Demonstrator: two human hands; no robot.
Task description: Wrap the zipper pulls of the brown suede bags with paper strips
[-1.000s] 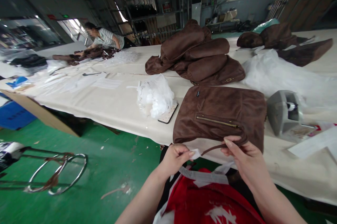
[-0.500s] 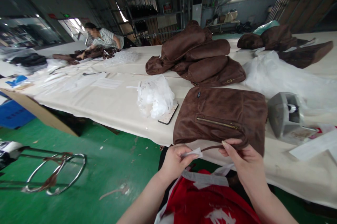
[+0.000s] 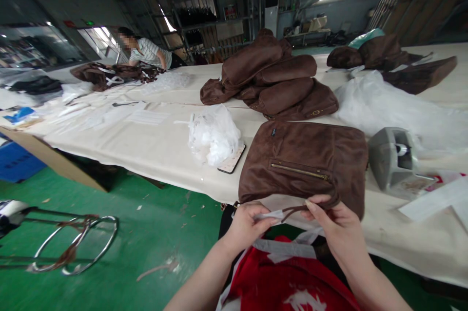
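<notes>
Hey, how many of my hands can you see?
2: the left hand pinches a white strip; the right hand holds a brown strap at the near edge of the brown bag.

- The left hand (image 3: 252,222) is pinching a white strip (image 3: 272,215) between thumb and fingers.
- The right hand (image 3: 335,218) is holding a thin brown strap (image 3: 294,209), its end pointing towards the white strip.
- A brown bag (image 3: 300,147) is lying on the pale table (image 3: 153,147), just beyond the hands.
- Behind it, more brown bags (image 3: 268,72) are resting heaped.
- A clear plastic bag (image 3: 214,133) is partly covering a phone (image 3: 234,161).
- At far left, a person (image 3: 150,53) in stripes is leaning over the table.
</notes>
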